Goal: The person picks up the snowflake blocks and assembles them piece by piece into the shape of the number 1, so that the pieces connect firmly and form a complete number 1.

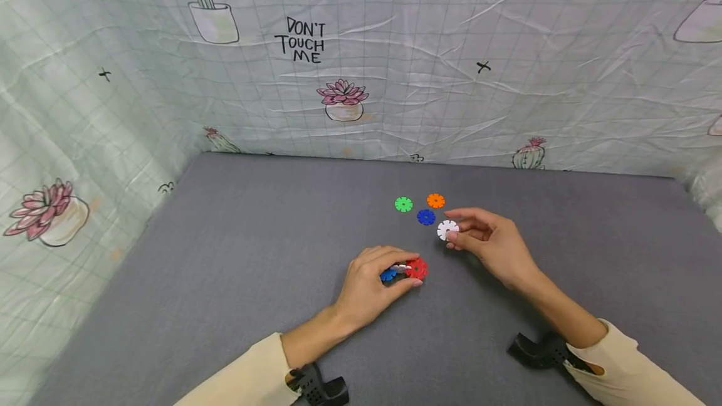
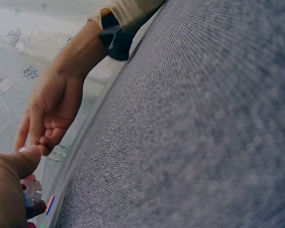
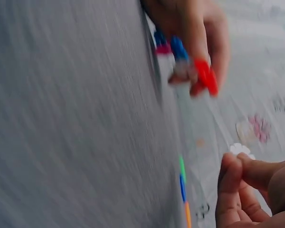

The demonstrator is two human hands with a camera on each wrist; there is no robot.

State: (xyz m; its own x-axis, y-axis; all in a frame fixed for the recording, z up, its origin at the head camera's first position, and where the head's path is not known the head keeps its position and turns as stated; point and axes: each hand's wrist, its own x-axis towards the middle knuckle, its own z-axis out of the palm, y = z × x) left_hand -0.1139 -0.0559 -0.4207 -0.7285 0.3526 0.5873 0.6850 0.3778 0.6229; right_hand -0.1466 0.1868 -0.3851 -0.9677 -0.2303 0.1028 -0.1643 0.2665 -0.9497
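Just right of centre in the lower half of the head view, the left hand (image 1: 365, 279) has its grip clamped on a cluster of notched discs: a red disc (image 1: 417, 269) faces outward, with a blue disc (image 1: 388, 275) nearer the palm. To the right and slightly higher, the right hand (image 1: 499, 248) pinches a white disc (image 1: 445, 229) between thumb and fingers, well apart from the cluster.

The likeliest trouble is the white disc twisting or slipping, since it is thin and held near its edge. Squeezing the cluster too hard could skew its pieces or pop one loose; how they are joined is hard to judge, as the fingers cover much of them and the wrist views are blurred.

Above the hands, a green disc (image 1: 403, 204), an orange disc (image 1: 435, 200) and a dark blue disc (image 1: 426, 217) lie flat on the grey table (image 1: 237, 255). The dark blue and orange ones sit close to the right fingertips, so a careless sweep might knock them. Between the two held parts nothing blocks the way; a printed cloth (image 1: 406, 36) hangs behind the table.
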